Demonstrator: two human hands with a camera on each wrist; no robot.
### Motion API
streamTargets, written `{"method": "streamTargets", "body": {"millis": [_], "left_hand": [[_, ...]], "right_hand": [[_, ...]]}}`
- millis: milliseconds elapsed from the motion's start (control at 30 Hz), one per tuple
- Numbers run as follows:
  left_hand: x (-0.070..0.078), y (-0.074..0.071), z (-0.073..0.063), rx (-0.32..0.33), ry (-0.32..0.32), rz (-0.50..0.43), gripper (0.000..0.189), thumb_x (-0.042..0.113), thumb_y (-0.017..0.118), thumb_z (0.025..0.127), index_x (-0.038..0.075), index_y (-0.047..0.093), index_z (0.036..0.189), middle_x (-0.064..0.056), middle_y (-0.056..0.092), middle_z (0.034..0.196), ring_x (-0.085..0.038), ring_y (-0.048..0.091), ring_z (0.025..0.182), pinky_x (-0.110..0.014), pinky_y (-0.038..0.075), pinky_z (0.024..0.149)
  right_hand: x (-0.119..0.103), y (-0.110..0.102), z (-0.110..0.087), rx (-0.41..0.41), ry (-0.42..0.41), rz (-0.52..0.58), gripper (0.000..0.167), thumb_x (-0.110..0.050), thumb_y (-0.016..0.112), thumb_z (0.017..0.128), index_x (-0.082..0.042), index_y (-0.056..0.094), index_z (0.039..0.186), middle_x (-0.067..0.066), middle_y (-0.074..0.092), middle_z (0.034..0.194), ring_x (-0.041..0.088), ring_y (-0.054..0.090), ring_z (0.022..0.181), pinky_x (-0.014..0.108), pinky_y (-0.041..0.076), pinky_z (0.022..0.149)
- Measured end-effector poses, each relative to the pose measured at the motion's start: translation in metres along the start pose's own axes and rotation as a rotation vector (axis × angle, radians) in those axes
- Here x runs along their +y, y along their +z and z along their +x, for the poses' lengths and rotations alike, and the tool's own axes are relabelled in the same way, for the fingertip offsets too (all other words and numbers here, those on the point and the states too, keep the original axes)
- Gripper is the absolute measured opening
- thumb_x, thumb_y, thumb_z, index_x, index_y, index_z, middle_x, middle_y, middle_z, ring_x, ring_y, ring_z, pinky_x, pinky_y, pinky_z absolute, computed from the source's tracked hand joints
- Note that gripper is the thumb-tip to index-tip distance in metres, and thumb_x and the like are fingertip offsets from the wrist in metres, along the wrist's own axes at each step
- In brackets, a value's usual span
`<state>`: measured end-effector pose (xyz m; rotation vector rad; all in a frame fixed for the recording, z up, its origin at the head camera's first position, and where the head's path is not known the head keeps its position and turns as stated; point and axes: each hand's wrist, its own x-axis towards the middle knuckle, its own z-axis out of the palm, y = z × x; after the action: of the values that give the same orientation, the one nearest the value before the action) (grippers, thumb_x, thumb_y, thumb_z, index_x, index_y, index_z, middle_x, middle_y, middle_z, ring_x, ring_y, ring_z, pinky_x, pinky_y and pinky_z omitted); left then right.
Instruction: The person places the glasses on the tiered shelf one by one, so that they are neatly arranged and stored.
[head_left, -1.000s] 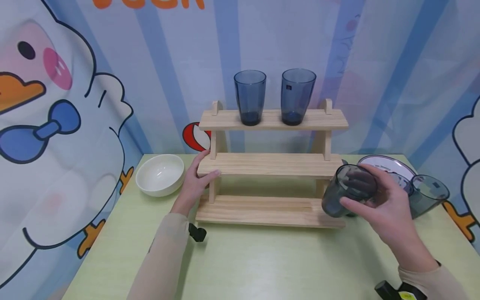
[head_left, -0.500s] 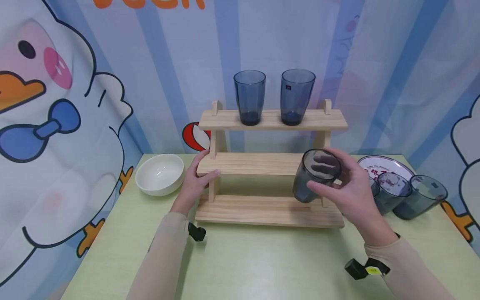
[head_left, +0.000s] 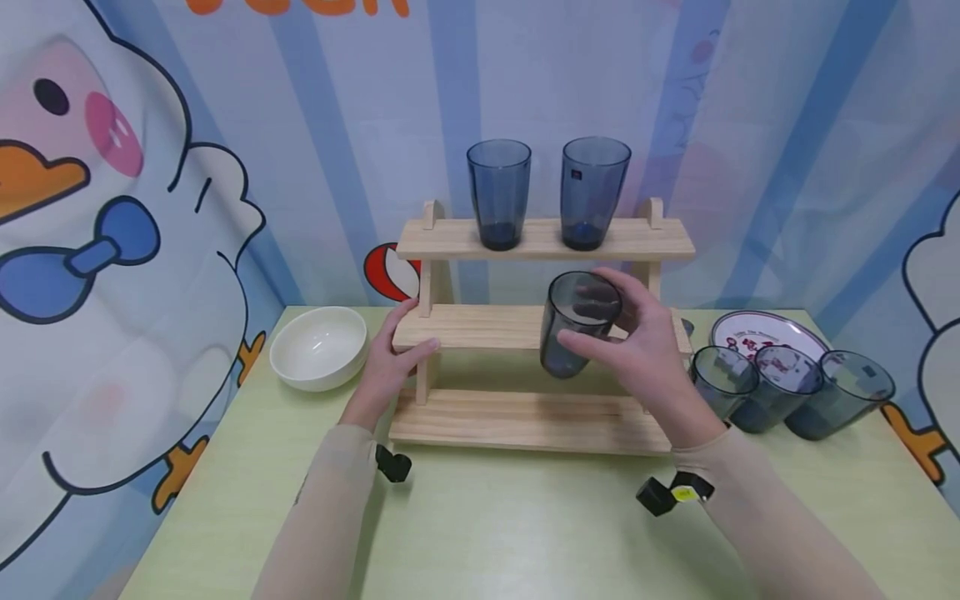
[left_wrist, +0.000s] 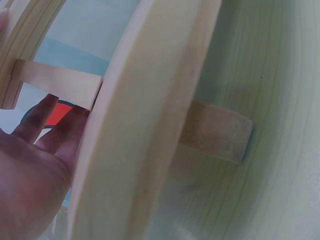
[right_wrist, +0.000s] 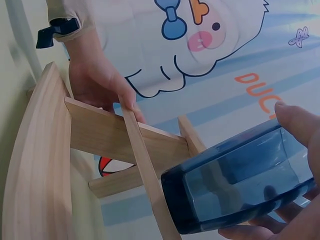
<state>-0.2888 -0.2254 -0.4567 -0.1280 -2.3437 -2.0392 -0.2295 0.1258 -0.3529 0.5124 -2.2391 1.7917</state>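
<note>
My right hand (head_left: 637, 342) holds a blue-grey glass tumbler (head_left: 566, 329) between thumb and fingers. In the head view the tumbler is slightly tilted and overlaps the middle board of a three-tier wooden shelf (head_left: 480, 325). Its dark base (right_wrist: 175, 202) comes right up to a board edge in the right wrist view. My left hand (head_left: 386, 358) grips the left end of that middle board, thumb in front; the fingers (left_wrist: 60, 125) reach around the upright. On the top board stand two upright blue tumblers, one on the left (head_left: 500, 196) and one on the right (head_left: 595, 196).
Right of the shelf, three more tumblers (head_left: 783, 392) stand in a row before a white plate with a dark rim and red print (head_left: 738, 340). A white bowl (head_left: 318, 350) sits to the left on the pale green table (head_left: 510, 525). A duck-print cloth hangs behind.
My right hand has carried the tumbler leftward and up, from beside the shelf's right end to the front of the middle board. The left hand has kept its place.
</note>
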Motion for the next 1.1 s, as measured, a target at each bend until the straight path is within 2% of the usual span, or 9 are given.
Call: {"method": "streamTargets", "body": {"millis": [200, 367, 700, 1100], "left_hand": [[-0.001, -0.001, 0.001, 0.001, -0.002, -0.009, 0.074, 0.028, 0.079, 0.097, 0.043, 0.04, 0.158, -0.008, 0.041, 0.16, -0.037, 0.051, 0.133, -0.06, 0.048, 0.108], [0.0, -0.001, 0.001, 0.002, 0.005, -0.023, 0.074, 0.028, 0.079, 0.097, 0.042, 0.041, 0.158, -0.01, 0.043, 0.158, -0.037, 0.052, 0.132, -0.06, 0.048, 0.107], [0.0, 0.0, -0.001, 0.001, 0.022, -0.025, 0.072, 0.027, 0.078, 0.097, 0.043, 0.041, 0.157, -0.008, 0.042, 0.159, -0.036, 0.054, 0.131, -0.059, 0.049, 0.107], [-0.001, 0.0, -0.001, -0.011, 0.029, -0.035, 0.072, 0.024, 0.077, 0.098, 0.041, 0.041, 0.159, -0.006, 0.04, 0.161, -0.034, 0.054, 0.131, -0.059, 0.049, 0.107]], "right_hand": [[0.003, 0.016, 0.018, -0.004, -0.027, 0.011, 0.075, -0.018, 0.091, 0.084, -0.018, 0.055, 0.15, 0.005, 0.066, 0.134, 0.021, 0.065, 0.12, 0.034, 0.052, 0.101], [0.0, 0.03, 0.029, -0.032, -0.02, 0.041, 0.078, -0.019, 0.092, 0.083, -0.019, 0.054, 0.151, 0.006, 0.066, 0.135, 0.022, 0.065, 0.119, 0.035, 0.054, 0.099], [-0.003, 0.05, 0.049, -0.085, -0.025, 0.037, 0.08, -0.019, 0.092, 0.082, -0.012, 0.053, 0.152, 0.008, 0.065, 0.134, 0.032, 0.067, 0.116, 0.047, 0.056, 0.094], [-0.001, 0.061, 0.064, -0.081, 0.051, -0.007, 0.084, -0.036, 0.094, 0.079, -0.023, 0.053, 0.152, -0.003, 0.056, 0.143, 0.025, 0.063, 0.118, 0.045, 0.054, 0.096]]}}
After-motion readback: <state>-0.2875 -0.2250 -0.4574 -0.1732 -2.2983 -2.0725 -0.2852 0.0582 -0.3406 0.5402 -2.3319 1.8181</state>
